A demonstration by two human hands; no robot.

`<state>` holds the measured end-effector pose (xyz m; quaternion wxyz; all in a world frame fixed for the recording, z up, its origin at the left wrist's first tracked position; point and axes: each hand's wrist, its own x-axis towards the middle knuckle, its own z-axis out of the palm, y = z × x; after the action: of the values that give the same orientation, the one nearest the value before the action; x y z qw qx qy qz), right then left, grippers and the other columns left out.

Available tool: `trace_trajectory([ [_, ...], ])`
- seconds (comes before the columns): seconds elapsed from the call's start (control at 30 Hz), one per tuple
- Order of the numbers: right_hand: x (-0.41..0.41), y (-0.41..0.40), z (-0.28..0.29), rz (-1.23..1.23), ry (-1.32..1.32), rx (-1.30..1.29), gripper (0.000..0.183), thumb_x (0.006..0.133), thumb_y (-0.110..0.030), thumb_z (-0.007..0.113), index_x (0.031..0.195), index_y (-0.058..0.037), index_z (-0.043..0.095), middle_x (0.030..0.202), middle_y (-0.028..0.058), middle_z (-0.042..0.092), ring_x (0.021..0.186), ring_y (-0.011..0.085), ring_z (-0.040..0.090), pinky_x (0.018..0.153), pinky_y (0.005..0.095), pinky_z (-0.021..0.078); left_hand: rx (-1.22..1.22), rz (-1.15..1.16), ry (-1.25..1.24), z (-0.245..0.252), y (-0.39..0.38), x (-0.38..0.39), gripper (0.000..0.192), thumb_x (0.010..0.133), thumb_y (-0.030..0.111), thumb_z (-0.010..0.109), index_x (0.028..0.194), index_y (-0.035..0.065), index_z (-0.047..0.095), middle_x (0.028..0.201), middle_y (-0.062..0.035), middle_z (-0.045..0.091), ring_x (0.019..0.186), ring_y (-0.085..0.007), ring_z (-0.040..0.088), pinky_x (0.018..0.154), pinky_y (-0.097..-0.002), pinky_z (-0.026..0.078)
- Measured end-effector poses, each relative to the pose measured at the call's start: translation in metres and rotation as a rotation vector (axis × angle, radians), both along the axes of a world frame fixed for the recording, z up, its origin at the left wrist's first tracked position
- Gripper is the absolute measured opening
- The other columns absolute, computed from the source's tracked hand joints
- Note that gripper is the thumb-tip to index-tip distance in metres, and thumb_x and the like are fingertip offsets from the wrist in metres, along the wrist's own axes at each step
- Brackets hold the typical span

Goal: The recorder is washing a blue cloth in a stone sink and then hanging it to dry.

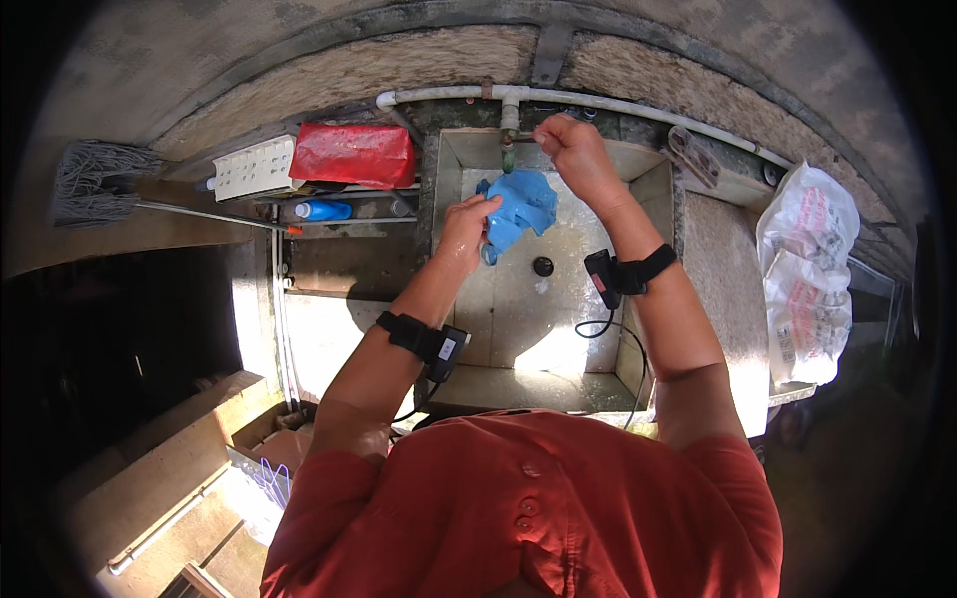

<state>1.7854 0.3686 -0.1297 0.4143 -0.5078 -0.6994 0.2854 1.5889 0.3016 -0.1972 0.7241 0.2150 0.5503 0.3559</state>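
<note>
My left hand (pixel 468 226) grips a wet-looking, crumpled blue cloth (pixel 521 209) over the left part of a tiled sink (pixel 650 202). The cloth hangs just below the mouth of a tap (pixel 508 153), which comes down from a white pipe. With its fingers closed, my right hand (pixel 574 152) is at the thin lever on the right side of the tap. Whether water is running cannot be told. A dark round drain (pixel 543 266) lies in the floor of the sink, below and to the right of the cloth.
Left of the sink, a red package (pixel 353 155), a white perforated holder (pixel 254 169) and a blue bottle (pixel 323 211) stand on a rack. A mop (pixel 105 183) leans farther left. On the right are a clear container (pixel 694 155) and white plastic bags (pixel 806 276). Cables hang from both wrist devices.
</note>
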Motion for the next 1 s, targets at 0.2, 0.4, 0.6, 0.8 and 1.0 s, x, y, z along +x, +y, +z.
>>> trace_trajectory([
  [0.2, -0.037, -0.008, 0.003, 0.132, 0.192, -0.749, 0.009, 0.078, 0.000, 0.059, 0.070, 0.0045, 0.057, 0.059, 0.0088, 0.057, 0.062, 0.0158, 0.059, 0.053, 0.0300, 0.0452, 0.038, 0.096, -0.366, 0.059, -0.038, -0.014, 0.021, 0.088, 0.013, 0.056, 0.104, 0.0009, 0.058, 0.099, -0.0082, 0.063, 0.094, -0.0181, 0.060, 0.086, -0.0323, 0.045],
  [0.4, -0.010, -0.030, -0.039, 0.310, 0.128, -0.647, 0.034, 0.074, 0.009, 0.052, 0.106, 0.0009, 0.063, 0.092, 0.0092, 0.063, 0.083, 0.0176, 0.058, 0.072, 0.0278, 0.0487, 0.048, 0.126, -0.567, 0.105, -0.068, -0.027, 0.028, 0.089, 0.014, 0.052, 0.114, 0.0019, 0.054, 0.105, -0.0080, 0.062, 0.098, -0.0197, 0.060, 0.089, -0.0341, 0.045],
  [0.6, 0.017, -0.101, -0.051, 0.315, 0.453, -0.941, 0.030, 0.080, 0.002, 0.044, 0.102, 0.0000, 0.064, 0.098, 0.0056, 0.066, 0.090, 0.0169, 0.062, 0.083, 0.0287, 0.0487, 0.092, 0.131, -0.740, 0.127, -0.099, -0.027, 0.022, 0.085, 0.020, 0.057, 0.100, 0.0044, 0.058, 0.098, -0.0074, 0.064, 0.090, -0.0218, 0.061, 0.086, -0.0358, 0.046],
  [0.8, 0.122, -0.098, 0.020, 0.118, 0.670, -0.702, 0.029, 0.089, -0.015, 0.059, 0.114, -0.0008, 0.055, 0.116, 0.0110, 0.057, 0.109, 0.0231, 0.053, 0.099, 0.0382, 0.0371, 0.081, 0.319, -0.499, 0.118, -0.111, -0.041, 0.014, 0.074, -0.002, 0.064, 0.088, -0.0002, 0.063, 0.086, -0.0064, 0.061, 0.074, -0.0186, 0.058, 0.064, -0.0361, 0.050],
  [1.0, 0.053, -0.092, 0.137, -0.145, 0.529, -0.425, 0.039, 0.090, -0.021, 0.059, 0.120, 0.0014, 0.052, 0.119, 0.0140, 0.055, 0.110, 0.0237, 0.052, 0.098, 0.0357, 0.0368, 0.026, 0.388, -0.549, 0.111, -0.161, -0.094, 0.011, 0.083, 0.011, 0.062, 0.090, 0.0017, 0.061, 0.073, -0.0061, 0.053, 0.062, -0.0170, 0.051, 0.055, -0.0374, 0.049],
])
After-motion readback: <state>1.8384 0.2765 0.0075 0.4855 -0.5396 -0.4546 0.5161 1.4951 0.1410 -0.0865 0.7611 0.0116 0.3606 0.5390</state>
